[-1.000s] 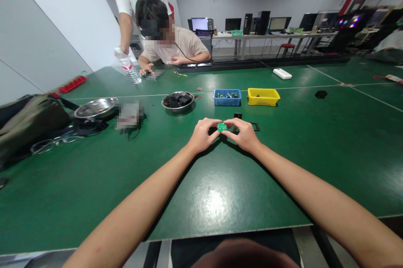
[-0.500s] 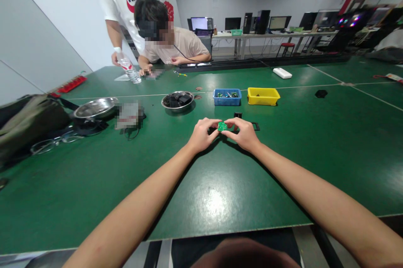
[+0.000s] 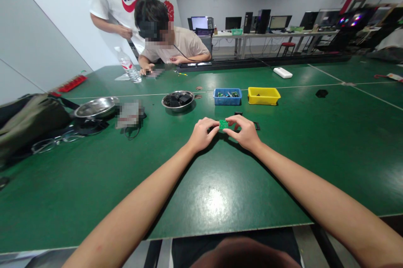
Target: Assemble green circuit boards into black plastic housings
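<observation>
Green circuit board (image 3: 223, 124): held just above the table (image 3: 220, 192), mid-scene, between both hands.
Left hand (image 3: 201, 134): fingers clamped on the board's left edge.
Right hand (image 3: 244, 133): fingers clamped on its right edge.
Far side: blue bin (image 3: 227, 97), yellow bin (image 3: 263, 96).

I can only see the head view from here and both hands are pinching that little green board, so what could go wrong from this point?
1. The green circuit board is held only at its edges between the left hand and the right hand; a slip in the grip could drop it onto the table.
2. Small black parts lie just behind the right hand and could be knocked away.
3. Fingers hide the board's underside, so pressure on its components may go unnoticed.
</observation>
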Available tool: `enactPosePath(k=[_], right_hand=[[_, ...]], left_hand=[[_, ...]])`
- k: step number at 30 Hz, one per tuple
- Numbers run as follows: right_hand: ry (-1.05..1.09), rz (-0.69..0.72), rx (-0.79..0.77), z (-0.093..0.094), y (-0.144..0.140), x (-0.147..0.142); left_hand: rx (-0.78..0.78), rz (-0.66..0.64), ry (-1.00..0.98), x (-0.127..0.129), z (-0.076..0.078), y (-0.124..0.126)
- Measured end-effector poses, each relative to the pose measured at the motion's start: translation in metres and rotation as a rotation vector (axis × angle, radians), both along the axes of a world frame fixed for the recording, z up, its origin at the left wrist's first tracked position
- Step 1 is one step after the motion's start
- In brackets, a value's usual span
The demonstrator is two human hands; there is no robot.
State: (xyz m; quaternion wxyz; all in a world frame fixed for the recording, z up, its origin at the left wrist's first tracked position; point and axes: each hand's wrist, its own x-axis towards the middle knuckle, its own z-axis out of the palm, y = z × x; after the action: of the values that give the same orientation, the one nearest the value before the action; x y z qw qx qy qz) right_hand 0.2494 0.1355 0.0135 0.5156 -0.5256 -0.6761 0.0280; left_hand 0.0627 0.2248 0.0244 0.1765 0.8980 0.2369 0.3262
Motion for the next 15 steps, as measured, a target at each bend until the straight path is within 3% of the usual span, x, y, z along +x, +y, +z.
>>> enactPosePath(k=[15], right_hand=[[0.006,-0.001,-0.005,0.0012,-0.0018,-0.0005]], left_hand=[[0.015,-0.015,0.055,0.0005,0.0003,0.0004]])
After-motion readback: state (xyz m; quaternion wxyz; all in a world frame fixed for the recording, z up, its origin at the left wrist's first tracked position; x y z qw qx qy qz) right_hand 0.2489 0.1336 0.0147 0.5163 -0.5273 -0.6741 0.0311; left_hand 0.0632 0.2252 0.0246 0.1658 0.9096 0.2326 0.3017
